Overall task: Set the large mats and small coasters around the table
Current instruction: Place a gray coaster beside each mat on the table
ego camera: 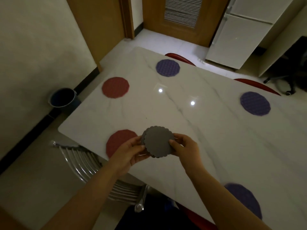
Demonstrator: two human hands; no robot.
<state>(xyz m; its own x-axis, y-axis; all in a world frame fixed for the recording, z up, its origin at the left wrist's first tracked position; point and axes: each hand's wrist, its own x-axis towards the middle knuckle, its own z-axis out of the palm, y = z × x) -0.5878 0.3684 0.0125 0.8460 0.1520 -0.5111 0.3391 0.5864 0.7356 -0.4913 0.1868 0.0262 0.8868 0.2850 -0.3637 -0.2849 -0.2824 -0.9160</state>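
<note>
Stack of grey coasters (157,141) held up over the near side of the bench (207,130).
From the left I see a dark bucket (64,97) on the floor, then the far red mat (115,87) and near red mat (116,143) flat on the bench. My left hand (131,151) curls under the scalloped coasters, my right hand (184,146) pinches their right rim, thumb on top. The far purple mat (167,68), near purple mat (244,198) and right purple mat (255,103) lie flat too.
</note>
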